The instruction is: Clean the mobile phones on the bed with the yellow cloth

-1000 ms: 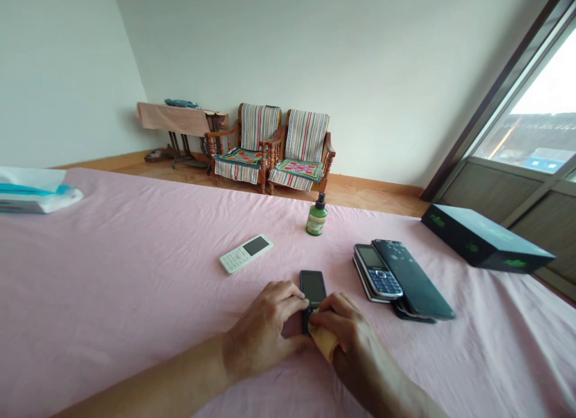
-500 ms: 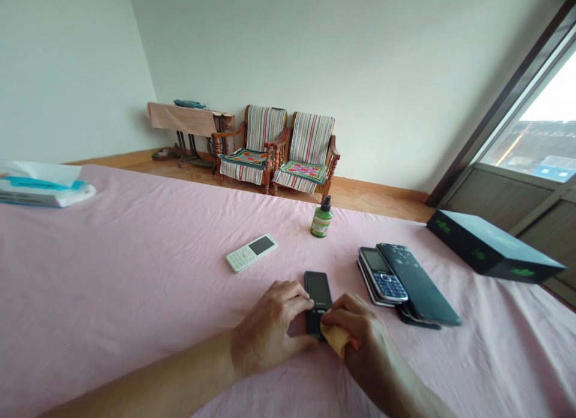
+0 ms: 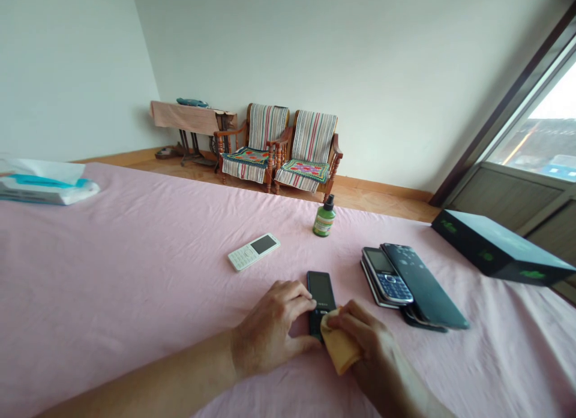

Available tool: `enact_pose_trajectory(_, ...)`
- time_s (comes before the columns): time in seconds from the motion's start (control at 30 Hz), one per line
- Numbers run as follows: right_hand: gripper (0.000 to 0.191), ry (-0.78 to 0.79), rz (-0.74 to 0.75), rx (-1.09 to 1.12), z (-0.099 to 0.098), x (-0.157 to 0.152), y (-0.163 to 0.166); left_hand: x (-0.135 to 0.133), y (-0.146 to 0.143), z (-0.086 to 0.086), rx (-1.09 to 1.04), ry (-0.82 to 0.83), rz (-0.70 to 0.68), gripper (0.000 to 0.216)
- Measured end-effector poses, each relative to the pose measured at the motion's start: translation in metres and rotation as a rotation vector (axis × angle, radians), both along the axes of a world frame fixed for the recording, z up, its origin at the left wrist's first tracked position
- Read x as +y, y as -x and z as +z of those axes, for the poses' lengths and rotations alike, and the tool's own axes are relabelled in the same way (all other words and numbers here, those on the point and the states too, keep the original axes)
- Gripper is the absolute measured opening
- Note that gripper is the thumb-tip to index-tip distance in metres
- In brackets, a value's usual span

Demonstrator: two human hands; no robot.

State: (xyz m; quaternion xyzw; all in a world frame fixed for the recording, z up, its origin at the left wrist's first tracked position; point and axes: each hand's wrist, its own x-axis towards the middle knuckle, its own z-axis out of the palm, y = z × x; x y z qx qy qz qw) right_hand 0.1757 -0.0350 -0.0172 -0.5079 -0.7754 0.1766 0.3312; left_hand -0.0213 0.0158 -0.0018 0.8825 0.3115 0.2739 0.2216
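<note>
A black keypad phone [image 3: 321, 291] lies face up on the pink cloth, its lower keys partly covered. My left hand [image 3: 276, 328] grips its left side, fingertips at the upper edge of the keypad and thumb near the bottom end. In my right hand [image 3: 366, 334] is a folded yellow cloth [image 3: 342, 346], pinched and pressed against the phone's lower right side. Beyond them rest a white keypad phone [image 3: 254, 251] and a green spray bottle [image 3: 324, 219], which stands upright.
To the right, a silver-and-blue keypad phone [image 3: 387, 277] sits stacked beside a dark smartphone [image 3: 425, 286]. A black box [image 3: 499, 247] stands at the right edge, and a tissue pack [image 3: 49, 187] at the far left. Two wooden chairs [image 3: 279, 145] are behind the pink-covered table [image 3: 135, 256].
The right hand has shifted slightly right and down, showing more of the yellow cloth. My left hand keeps its hold on the black phone. The whole view has shifted slightly.
</note>
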Motion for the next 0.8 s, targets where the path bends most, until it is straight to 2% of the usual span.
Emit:
enact_pose_trajectory(0.37,0.031,0.054,0.014,-0.036,0.007,0.002,0.013,0.0,-0.001,0.002,0.009,0.014,0.006,0.038)
enact_pose_trajectory(0.53,0.034,0.066,-0.066,-0.092,0.003,0.001,0.008,-0.001,0.0,0.001,0.018,0.016,0.015,0.043)
enact_pose_trajectory(0.7,0.036,0.049,-0.004,-0.031,0.004,0.003,0.013,-0.001,-0.001,0.002,0.021,0.005,0.008,0.033)
enact_pose_trajectory(0.8,0.037,0.053,-0.033,-0.042,0.004,0.003,0.013,-0.001,-0.001,0.001,0.01,0.011,0.007,0.036)
